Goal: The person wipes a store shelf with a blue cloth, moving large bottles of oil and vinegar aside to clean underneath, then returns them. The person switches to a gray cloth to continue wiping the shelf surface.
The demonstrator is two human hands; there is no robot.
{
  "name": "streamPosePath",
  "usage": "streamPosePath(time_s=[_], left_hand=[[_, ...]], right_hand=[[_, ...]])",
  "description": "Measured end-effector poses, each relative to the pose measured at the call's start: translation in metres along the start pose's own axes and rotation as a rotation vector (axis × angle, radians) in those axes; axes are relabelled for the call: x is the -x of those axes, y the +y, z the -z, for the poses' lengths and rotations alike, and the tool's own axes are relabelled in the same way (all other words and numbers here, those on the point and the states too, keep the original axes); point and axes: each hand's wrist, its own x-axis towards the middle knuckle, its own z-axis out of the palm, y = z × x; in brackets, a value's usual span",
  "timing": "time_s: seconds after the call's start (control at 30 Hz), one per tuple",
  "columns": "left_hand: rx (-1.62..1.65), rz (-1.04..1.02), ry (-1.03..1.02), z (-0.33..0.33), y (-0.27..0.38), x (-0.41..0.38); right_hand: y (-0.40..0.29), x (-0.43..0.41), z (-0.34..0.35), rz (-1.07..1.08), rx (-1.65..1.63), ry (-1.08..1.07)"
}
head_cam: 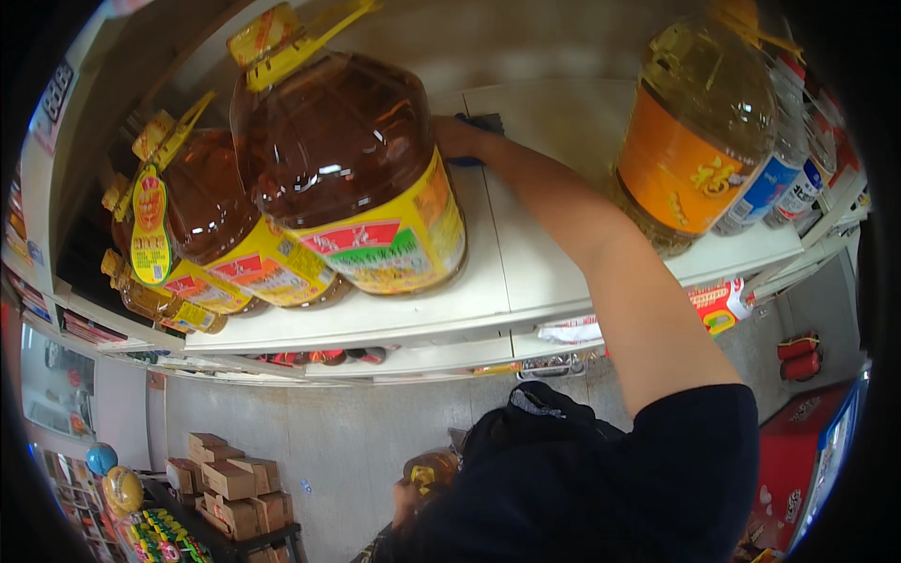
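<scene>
My right arm reaches across a white metal shelf. My right hand (454, 137) is at the back, partly hidden behind a large plastic jug of dark cooking oil (338, 141), with a dark blue cloth (482, 125) at it. Whether the fingers grip the cloth is hard to see. Low in the view, beside my body, my left hand (405, 498) holds a bottle of amber oil (431, 470) with a yellow label. Smaller dark oil jugs (204, 204) stand left of the large one. To the right of my forearm is a pale oil jug (693, 141) with an orange label.
Clear bottles (792, 155) line the shelf's right end. A lower shelf (450, 355) holds packages. On the floor side, cardboard boxes (239, 485) are stacked at the lower left near balloons (121, 489). Red fire extinguishers (800, 357) and a red cooler (792, 457) are at the right.
</scene>
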Motion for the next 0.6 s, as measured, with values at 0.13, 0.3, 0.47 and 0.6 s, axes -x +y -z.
streamPosePath(time_s=[0.13, 0.3, 0.47, 0.6], left_hand=[[0.251, 0.147, -0.076, 0.007, -0.009, -0.007], [0.130, 0.108, -0.101, 0.026, 0.013, -0.005], [0.125, 0.117, -0.137, 0.037, -0.003, -0.027], [0.210, 0.050, -0.134, 0.046, 0.000, -0.040]], right_hand=[[-0.049, 0.035, 0.030, -0.286, -0.215, -0.113], [-0.070, 0.082, 0.053, -0.371, -0.314, -0.112], [-0.109, 0.141, 0.076, -0.436, -0.271, -0.024], [-0.135, 0.188, 0.090, -0.474, -0.372, -0.043]])
